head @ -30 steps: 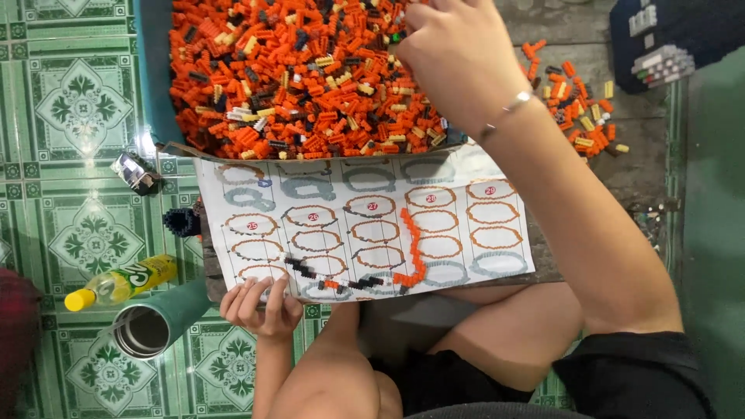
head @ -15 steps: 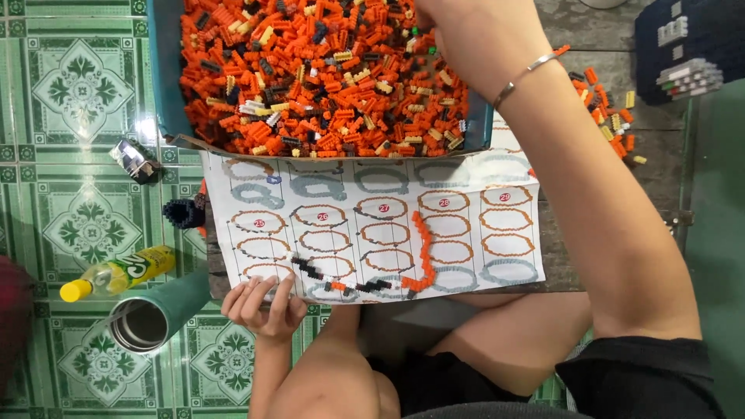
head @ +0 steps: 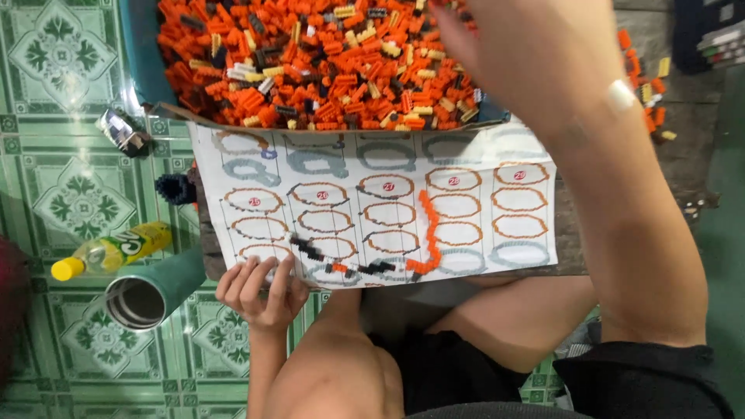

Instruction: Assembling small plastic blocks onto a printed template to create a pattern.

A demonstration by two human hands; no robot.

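Orange bricks [head: 326, 70] fill the tray where my right hand [head: 535, 54] digs, grip hidden, while my left hand [head: 260, 291] pinches the chart [head: 372, 202]; a nudge could scatter its bead chain [head: 428, 233].

Green patterned floor tiles [head: 54, 194]. Yellow-capped plastic bottle [head: 112, 250] lies on its side at left. Open teal tumbler [head: 151, 291] lies just below it, mouth towards the camera. Crumpled silver wrapper [head: 123, 130] further up. Small dark blue object [head: 172, 188] beside the board's left edge.

Green tiled floor [head: 70, 194]: bottle [head: 112, 251], cup [head: 151, 293].
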